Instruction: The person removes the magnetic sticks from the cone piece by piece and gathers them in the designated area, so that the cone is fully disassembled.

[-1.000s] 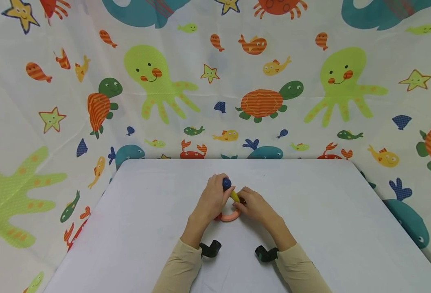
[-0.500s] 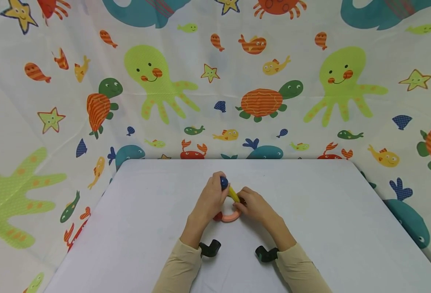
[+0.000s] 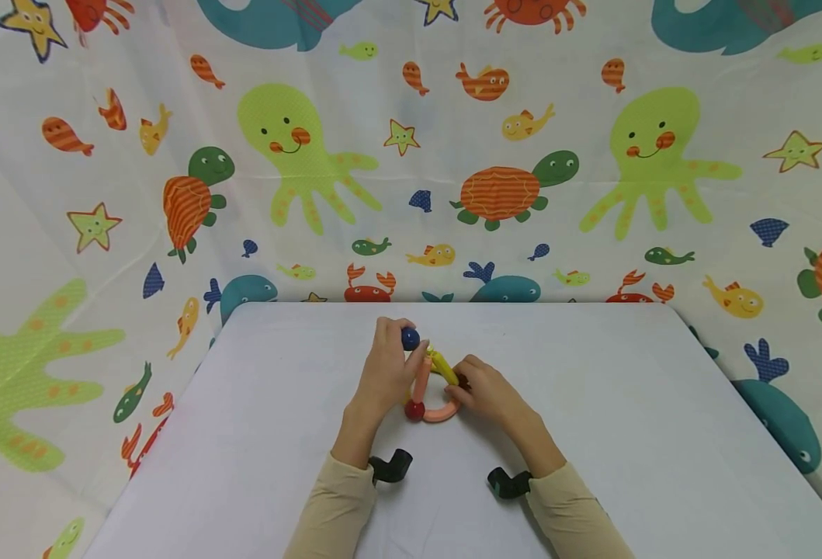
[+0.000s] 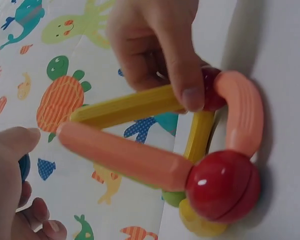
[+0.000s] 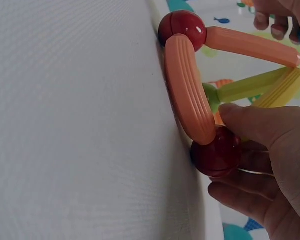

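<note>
My left hand point(image 3: 383, 376) grips a blue ball point(image 3: 411, 338), held just left of and apart from the peak of a stick-and-ball frame. In the left wrist view the thumb covers most of that ball. An orange straight stick point(image 4: 125, 156), a yellow stick point(image 4: 130, 106) and a green stick point(image 5: 255, 86) lean together at the peak. My right hand point(image 3: 489, 394) pinches a dark red ball point(image 5: 217, 152) at the frame's right corner. A curved orange stick point(image 5: 187, 90) joins it to another red ball point(image 4: 222, 186). Behind them a green ball point(image 5: 210, 95) is partly hidden.
The frame stands on a white table point(image 3: 278, 466) whose far edge meets a sea-animal print curtain point(image 3: 411, 178). A black wrist camera point(image 3: 392, 466) sticks out from the left wrist, another black camera point(image 3: 508, 483) from the right. A yellow part point(image 4: 202, 220) lies low behind the front red ball.
My left hand has moved left and slightly away with the blue ball, off the frame's peak, uncovering the orange straight stick and front red ball. The right hand stays on its corner.
</note>
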A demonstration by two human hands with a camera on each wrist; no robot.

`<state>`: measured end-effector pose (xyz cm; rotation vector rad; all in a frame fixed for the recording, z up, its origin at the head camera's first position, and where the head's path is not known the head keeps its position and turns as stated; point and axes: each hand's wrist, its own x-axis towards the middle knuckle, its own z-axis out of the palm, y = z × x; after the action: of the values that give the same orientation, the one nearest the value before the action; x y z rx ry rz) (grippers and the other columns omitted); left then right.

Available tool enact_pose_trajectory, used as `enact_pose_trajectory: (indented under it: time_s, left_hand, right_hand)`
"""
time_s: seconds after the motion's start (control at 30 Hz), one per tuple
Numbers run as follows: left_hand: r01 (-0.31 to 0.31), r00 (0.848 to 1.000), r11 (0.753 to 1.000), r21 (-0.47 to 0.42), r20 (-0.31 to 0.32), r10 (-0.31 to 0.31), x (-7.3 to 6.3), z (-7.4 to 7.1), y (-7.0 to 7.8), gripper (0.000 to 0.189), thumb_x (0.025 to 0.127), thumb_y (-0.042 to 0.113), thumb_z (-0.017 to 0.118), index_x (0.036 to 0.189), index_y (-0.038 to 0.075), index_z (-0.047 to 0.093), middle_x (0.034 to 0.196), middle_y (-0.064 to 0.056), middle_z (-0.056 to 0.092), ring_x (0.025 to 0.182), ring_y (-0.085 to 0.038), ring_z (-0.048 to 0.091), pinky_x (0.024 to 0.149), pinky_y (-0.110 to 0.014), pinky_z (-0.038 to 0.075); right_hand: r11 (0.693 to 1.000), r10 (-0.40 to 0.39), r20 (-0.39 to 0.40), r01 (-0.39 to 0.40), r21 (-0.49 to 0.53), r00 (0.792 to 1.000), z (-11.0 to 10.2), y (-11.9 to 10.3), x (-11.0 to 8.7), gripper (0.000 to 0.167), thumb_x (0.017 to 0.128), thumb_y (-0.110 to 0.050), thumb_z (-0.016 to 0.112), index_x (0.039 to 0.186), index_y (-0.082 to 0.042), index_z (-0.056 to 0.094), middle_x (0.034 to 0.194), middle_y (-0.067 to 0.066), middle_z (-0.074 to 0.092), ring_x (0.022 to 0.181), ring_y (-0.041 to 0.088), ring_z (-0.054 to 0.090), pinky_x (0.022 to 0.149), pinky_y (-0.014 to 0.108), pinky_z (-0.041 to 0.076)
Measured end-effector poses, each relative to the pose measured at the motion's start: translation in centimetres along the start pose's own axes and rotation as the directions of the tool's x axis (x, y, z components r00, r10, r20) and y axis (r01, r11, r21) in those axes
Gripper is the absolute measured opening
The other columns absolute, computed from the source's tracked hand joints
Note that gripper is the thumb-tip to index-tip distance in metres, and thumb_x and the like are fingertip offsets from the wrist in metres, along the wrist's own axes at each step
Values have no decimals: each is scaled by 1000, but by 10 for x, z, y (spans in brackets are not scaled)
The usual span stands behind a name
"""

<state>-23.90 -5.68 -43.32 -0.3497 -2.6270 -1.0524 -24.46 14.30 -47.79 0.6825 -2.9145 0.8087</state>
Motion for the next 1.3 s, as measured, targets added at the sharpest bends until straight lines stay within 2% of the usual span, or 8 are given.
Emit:
enact_pose_trajectory:
  time_s: [0.2,0.33,0.47,0.57,0.73,0.93,1.07,1.3]
  left_hand:
    - [26,998,1000,-1,-60,-26,3,-12,-13,45,97,29,66,133,7,49,123,-14,38,122,-33,57,105,-41,49]
    - [43,996,999,16,-84,-41,5,-18,-23,47,96,25,68,136,6,51,122,-14,42,119,-30,58,105,-41,49]
    - [54,992,999,7,-115,-52,5,-23,-32,49,94,20,71,136,6,50,120,-14,48,101,-26,57,93,-37,57]
    - [67,988,997,-29,-139,-70,5,-27,-39,49,92,18,72,134,5,50,120,-14,53,92,-24,53,82,-35,55]
    - [100,978,994,-54,-178,-108,5,-31,-51,46,92,18,73,131,3,54,120,-14,60,91,-25,57,81,-34,53]
    - [88,964,994,-66,-245,-102,4,-33,-67,44,88,16,77,126,0,62,113,-18,61,91,-28,62,81,-41,57]
    - [129,957,988,-84,-252,-146,2,-32,-78,46,87,15,78,127,-2,63,112,-20,63,91,-30,64,82,-43,58]
    - [216,946,968,-124,-219,-239,-3,-31,-93,45,87,15,77,128,-1,64,114,-20,67,96,-32,66,86,-44,56]
  right_hand:
    - [1000,21,10,-21,3,1000,1,1,0,28,88,-26,77,106,-7,69,94,0,59,81,11,52,78,28,55]
    - [1000,23,10,-23,-4,1000,1,3,-1,28,88,-28,78,106,-8,69,93,-1,59,81,10,53,80,28,55]
    - [1000,16,8,-16,-6,1000,0,3,-2,28,88,-28,78,105,-8,69,92,-2,58,80,10,52,78,26,54]
    - [1000,12,9,-12,-1,1000,-1,4,-3,29,87,-28,78,104,-7,69,91,-2,57,79,10,51,75,25,53]
    - [1000,15,16,-15,3,1000,-2,5,-3,30,86,-29,79,105,-8,68,90,-3,56,79,10,50,72,25,50]
    - [1000,23,27,-23,13,999,-2,5,-3,31,86,-28,78,107,-7,68,91,-2,55,80,10,50,73,25,51]
    - [999,25,32,-26,21,999,-1,6,-4,30,87,-27,77,107,-7,68,91,-2,55,80,11,50,73,25,51]
    - [999,26,41,-27,28,999,-1,7,-4,30,87,-28,77,108,-8,67,91,-3,55,80,10,50,73,24,50]
